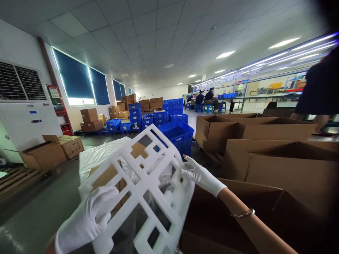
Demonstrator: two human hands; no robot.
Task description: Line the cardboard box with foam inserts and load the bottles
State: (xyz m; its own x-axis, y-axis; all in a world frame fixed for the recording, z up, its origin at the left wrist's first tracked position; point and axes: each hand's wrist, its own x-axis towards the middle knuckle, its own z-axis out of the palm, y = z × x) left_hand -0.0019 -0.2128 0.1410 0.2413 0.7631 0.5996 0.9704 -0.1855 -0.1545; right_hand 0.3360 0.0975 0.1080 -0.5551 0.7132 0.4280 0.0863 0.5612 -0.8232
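White foam insert [148, 183], white gloves on both hands; brown cartons [278, 165]; blue crates [176, 135]; dark blue blinds [74, 76].

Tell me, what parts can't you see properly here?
Head view:
- Left hand: wrist cut off by the bottom edge.
- White foam insert: lower corner runs off the bottom edge; the left hand covers part of it.
- Open cardboard box under the right hand: inside too dark to tell.
- Person at right: cut off by the edge.
- Seated workers: too small.
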